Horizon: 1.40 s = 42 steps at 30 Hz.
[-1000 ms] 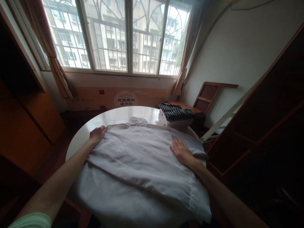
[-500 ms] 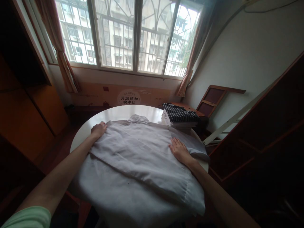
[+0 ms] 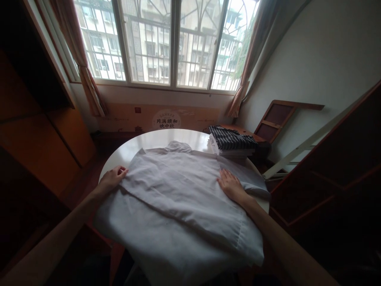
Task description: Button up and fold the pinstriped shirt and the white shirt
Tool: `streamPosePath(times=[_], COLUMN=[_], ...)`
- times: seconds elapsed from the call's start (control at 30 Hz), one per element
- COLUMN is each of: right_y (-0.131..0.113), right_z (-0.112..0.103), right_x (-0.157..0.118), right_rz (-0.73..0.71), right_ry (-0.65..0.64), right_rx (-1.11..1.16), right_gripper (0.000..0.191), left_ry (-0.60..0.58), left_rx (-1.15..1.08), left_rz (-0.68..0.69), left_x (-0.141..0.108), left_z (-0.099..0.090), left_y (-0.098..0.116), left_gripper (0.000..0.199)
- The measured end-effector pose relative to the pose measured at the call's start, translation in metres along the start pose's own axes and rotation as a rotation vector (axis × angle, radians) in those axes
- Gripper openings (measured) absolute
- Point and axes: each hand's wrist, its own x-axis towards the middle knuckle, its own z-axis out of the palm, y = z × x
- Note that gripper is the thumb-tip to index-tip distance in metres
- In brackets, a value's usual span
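Note:
A white shirt [image 3: 178, 186] lies spread over a round white table [image 3: 131, 142], its collar at the far side and its lower part hanging over the near edge. At the shirt's left edge, my left hand [image 3: 112, 178] has its fingers curled and pinched together on the fabric. My right hand [image 3: 231, 185] rests flat on the right part of the shirt, palm down, fingers stretched out. Just beyond that hand, a sleeve reaches toward the table's right edge.
A stack of folded clothes [image 3: 232, 139], black striped on top and white below, sits at the table's back right. Behind it are a wooden chair [image 3: 272, 119] and a pale ladder-like frame [image 3: 293, 161]. An orange-brown cabinet [image 3: 56, 151] stands at left, beneath the barred window's [image 3: 149, 47] left side.
My left hand has slid down along the shirt's left edge, away from the shoulder corner. My right hand stays flat in about the same place on the cloth. The view has shifted slightly.

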Motion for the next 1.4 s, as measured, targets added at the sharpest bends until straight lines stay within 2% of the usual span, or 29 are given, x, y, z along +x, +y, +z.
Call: streamPosePath(times=[0.17, 0.23, 0.4, 0.63, 0.77, 0.9, 1.0, 1.1, 1.3, 1.4], right_y=[-0.001, -0.002, -0.005, -0.004, -0.003, -0.003, -0.004, -0.004, -0.003, -0.003], right_z=[-0.003, -0.005, -0.009, -0.006, -0.008, -0.015, -0.016, -0.015, -0.012, -0.012], right_x=[-0.001, -0.001, -0.002, -0.002, -0.003, -0.003, -0.003, -0.003, -0.003, -0.003], right_rz=[-0.004, -0.005, 0.012, 0.009, 0.006, -0.145, -0.234, -0.239, -0.239, -0.237], right_ry=[0.003, -0.011, -0.021, -0.002, 0.082, 0.21, 0.213, 0.207, 0.201, 0.205], right_rx=[0.03, 0.031, 0.031, 0.041, 0.06, 0.117, 0.225, 0.283, 0.318, 0.317], right_gripper=[0.053, 0.053, 0.052, 0.05, 0.045, 0.033, 0.029, 0.029, 0.029, 0.029], left_ry=[-0.03, -0.051, -0.187, -0.132, -0.031, 0.107, 0.203, 0.285, 0.298, 0.317], left_rx=[-0.002, 0.021, 0.068, 0.2, 0.18, 0.157, 0.209, 0.282, 0.324, 0.291], left_rz=[0.212, 0.279, 0.379, 0.505, 0.463, 0.411, 0.344, 0.287, 0.201, 0.184], left_x=[-0.016, -0.02, -0.029, -0.044, -0.046, -0.048, -0.05, -0.054, -0.051, -0.045], left_z=[-0.001, -0.003, -0.006, -0.002, 0.0, -0.002, -0.004, -0.006, -0.002, 0.001], left_y=[-0.014, -0.02, -0.028, -0.034, -0.033, -0.023, -0.014, -0.008, -0.01, -0.009], left_gripper=[0.07, 0.075, 0.074, 0.06, 0.053, 0.04, 0.024, 0.012, 0.007, 0.017])
